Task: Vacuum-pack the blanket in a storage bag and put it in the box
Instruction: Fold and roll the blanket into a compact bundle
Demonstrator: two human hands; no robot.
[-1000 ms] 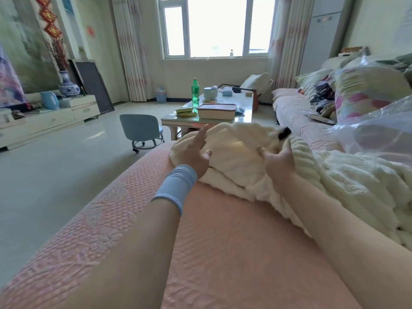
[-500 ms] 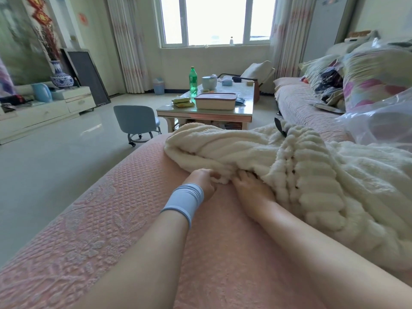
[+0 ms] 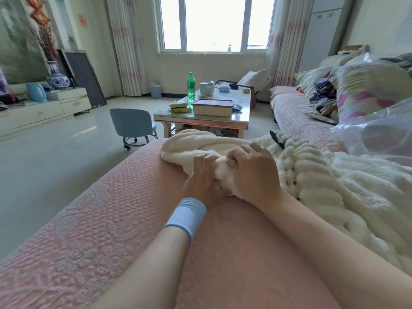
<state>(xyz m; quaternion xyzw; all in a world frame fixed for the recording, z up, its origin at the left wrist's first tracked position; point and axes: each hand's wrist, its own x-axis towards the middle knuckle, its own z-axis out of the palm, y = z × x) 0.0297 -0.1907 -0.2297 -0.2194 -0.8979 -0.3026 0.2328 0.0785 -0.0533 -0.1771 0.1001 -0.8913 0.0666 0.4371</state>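
Your left grip (image 3: 201, 175) and right grip (image 3: 254, 172) had moved up from the blanket's near edge. Both were curled tight on one bunched fold of the one cream blanket (image 3: 334, 186), which lay on the pink sofa (image 3: 111, 208). One clear plastic bag (image 3: 379, 134) sat behind it.

Fluffy ribbed cream blanket (image 3: 334, 186); quilted matt pink cover (image 3: 111, 219); glossy floor (image 3: 55, 148)

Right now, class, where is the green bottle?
Head view, upper centre: the green bottle stands on the coffee table, left of a white pot, behind the lidded box.
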